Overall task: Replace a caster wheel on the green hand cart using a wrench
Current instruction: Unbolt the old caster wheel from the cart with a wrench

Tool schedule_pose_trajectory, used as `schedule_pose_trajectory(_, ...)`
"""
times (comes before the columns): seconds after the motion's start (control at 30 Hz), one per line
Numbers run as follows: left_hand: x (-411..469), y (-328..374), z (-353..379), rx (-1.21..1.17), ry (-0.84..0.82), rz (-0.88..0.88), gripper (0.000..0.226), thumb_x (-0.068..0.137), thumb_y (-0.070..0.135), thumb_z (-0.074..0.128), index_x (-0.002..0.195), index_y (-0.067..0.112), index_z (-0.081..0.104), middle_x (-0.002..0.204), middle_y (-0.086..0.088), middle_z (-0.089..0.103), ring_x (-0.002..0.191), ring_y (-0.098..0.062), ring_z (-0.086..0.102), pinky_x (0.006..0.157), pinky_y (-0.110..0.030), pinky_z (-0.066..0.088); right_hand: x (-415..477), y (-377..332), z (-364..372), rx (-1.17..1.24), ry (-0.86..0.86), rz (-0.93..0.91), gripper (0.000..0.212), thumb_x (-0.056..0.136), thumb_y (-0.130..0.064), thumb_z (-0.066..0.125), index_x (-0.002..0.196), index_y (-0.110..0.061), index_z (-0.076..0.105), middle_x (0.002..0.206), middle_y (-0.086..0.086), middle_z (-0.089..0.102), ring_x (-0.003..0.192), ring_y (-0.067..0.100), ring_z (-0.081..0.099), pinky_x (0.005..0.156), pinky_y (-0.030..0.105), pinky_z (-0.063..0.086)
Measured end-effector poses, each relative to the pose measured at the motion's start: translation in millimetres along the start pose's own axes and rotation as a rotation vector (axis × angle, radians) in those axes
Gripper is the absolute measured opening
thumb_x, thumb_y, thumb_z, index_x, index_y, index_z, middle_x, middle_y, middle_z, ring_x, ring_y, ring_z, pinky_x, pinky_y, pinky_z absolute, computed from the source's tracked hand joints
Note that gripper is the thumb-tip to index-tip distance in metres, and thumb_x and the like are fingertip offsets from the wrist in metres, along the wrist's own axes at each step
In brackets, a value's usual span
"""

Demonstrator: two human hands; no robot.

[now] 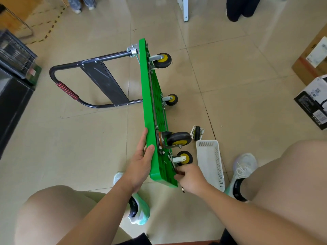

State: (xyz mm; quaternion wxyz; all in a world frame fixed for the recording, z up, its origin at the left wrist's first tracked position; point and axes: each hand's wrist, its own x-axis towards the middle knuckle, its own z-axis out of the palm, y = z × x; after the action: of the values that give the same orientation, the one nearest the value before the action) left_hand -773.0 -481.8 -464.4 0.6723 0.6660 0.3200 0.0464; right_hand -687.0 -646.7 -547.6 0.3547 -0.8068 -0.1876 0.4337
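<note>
A: Cart position and heading?

B: Green hand cart (150, 106) stands on one long edge on the tiled floor (230, 85), between the person's shoes. Its long axis runs from the near corner straight away from the person. The underside faces right and the black handle (68, 89) lies out to the left on the floor.

A: Left grip?

B: Left grip (141, 156) clasps the upper edge near the close end. The thumb lies over the edge and the fingers lie flat against the deck side.

A: Right grip?

B: Right grip (190, 179) is curled round the wrench (172, 163) at the near lower corner of the underside. The wrench head points up toward the mounting plate of the nearest caster (184, 157). I cannot tell whether it seats on a bolt.

A: Surroundings?

B: Three more casters are mounted along the underside. A loose caster (197, 135) lies on the floor just right of the cart, beside a white perforated basket (210, 163). Cardboard boxes (311, 64) are at far right.
</note>
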Motion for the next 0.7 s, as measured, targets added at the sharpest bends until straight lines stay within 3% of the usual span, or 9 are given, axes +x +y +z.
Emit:
schedule_pose_trajectory(0.1,0,2,-3,0.041,-0.039,0.009,0.057,0.113,0.028,0.042,0.154,0.061,0.022,0.120,0.041,0.065,0.111,0.001,0.070,0.086,-0.019,0.058,-15,-2,-9,-0.006,0.025,-0.021,0.014,0.093,-0.022,0.069,0.099,-0.031,0.079,0.085,-0.015,0.073,0.083,0.006,0.065,0.068,0.012,0.043)
schedule_pose_trajectory(0.2,1,7,-6,0.080,-0.073,0.031,0.058,0.112,0.027,0.044,0.145,0.070,0.026,0.122,0.045,0.061,0.111,0.000,0.070,0.085,-0.019,0.058,-26,-14,-27,-0.021,0.061,-0.035,0.029,0.088,-0.028,0.074,0.072,-0.052,0.073,0.075,-0.023,0.072,0.074,-0.002,0.068,0.062,0.008,0.044)
schedule_pose_trajectory(0.3,5,13,-12,0.109,-0.100,0.037,0.061,0.107,0.028,0.050,0.130,0.082,0.035,0.121,0.051,0.056,0.114,-0.002,0.069,0.087,-0.022,0.059,-31,-34,-46,0.049,0.090,-0.064,0.011,0.081,-0.035,0.073,0.078,-0.045,0.077,0.077,-0.007,0.075,0.069,0.005,0.067,0.076,0.029,0.059)
schedule_pose_trajectory(0.33,7,16,-13,0.132,-0.102,0.046,0.060,0.104,0.030,0.052,0.132,0.081,0.035,0.127,0.047,0.056,0.117,-0.006,0.068,0.091,-0.027,0.060,-32,-41,-53,0.063,0.075,-0.067,0.009,0.079,-0.038,0.071,0.083,-0.034,0.078,0.078,0.003,0.075,0.070,0.011,0.066,0.082,0.041,0.061)
schedule_pose_trajectory(0.4,13,19,-17,0.172,-0.101,0.063,0.061,0.099,0.031,0.054,0.141,0.071,0.033,0.149,0.019,0.054,0.122,-0.019,0.067,0.102,-0.043,0.057,-33,-52,-65,0.040,0.045,-0.069,0.029,0.076,-0.044,0.070,0.085,-0.017,0.076,0.074,0.013,0.071,0.065,0.016,0.061,0.085,0.051,0.057)
schedule_pose_trajectory(0.43,17,20,-19,0.190,-0.113,0.066,0.063,0.097,0.032,0.054,0.145,0.066,0.032,0.154,0.004,0.050,0.123,-0.024,0.066,0.105,-0.047,0.055,-32,-59,-72,0.029,0.043,-0.076,0.035,0.075,-0.046,0.069,0.085,-0.013,0.074,0.070,0.013,0.068,0.063,0.016,0.060,0.085,0.051,0.057)
schedule_pose_trajectory(0.5,24,23,-23,0.242,-0.154,0.064,0.069,0.092,0.036,0.054,0.151,0.061,0.028,0.155,-0.004,0.044,0.125,-0.028,0.062,0.107,-0.049,0.053,-32,-72,-84,-0.018,0.050,-0.107,0.032,0.073,-0.049,0.070,0.085,-0.020,0.076,0.073,0.011,0.071,0.062,0.017,0.063,0.081,0.041,0.059)
schedule_pose_trajectory(0.57,30,25,-27,0.307,-0.181,0.073,0.072,0.090,0.038,0.053,0.153,0.059,0.026,0.156,0.005,0.037,0.131,-0.023,0.056,0.110,-0.042,0.050,-30,-81,-94,-0.046,0.055,-0.128,0.018,0.076,-0.048,0.073,0.084,-0.031,0.077,0.080,0.009,0.075,0.062,0.013,0.064,0.069,0.030,0.053)
schedule_pose_trajectory(0.7,43,32,-36,0.384,-0.218,0.105,0.073,0.086,0.038,0.058,0.144,0.067,0.025,0.145,0.021,0.034,0.127,0.005,0.050,0.091,-0.004,0.045,-19,-94,-109,-0.081,0.035,-0.136,0.027,0.084,-0.039,0.073,0.086,-0.012,0.075,0.073,0.017,0.071,0.058,0.013,0.054,0.063,0.032,0.046)
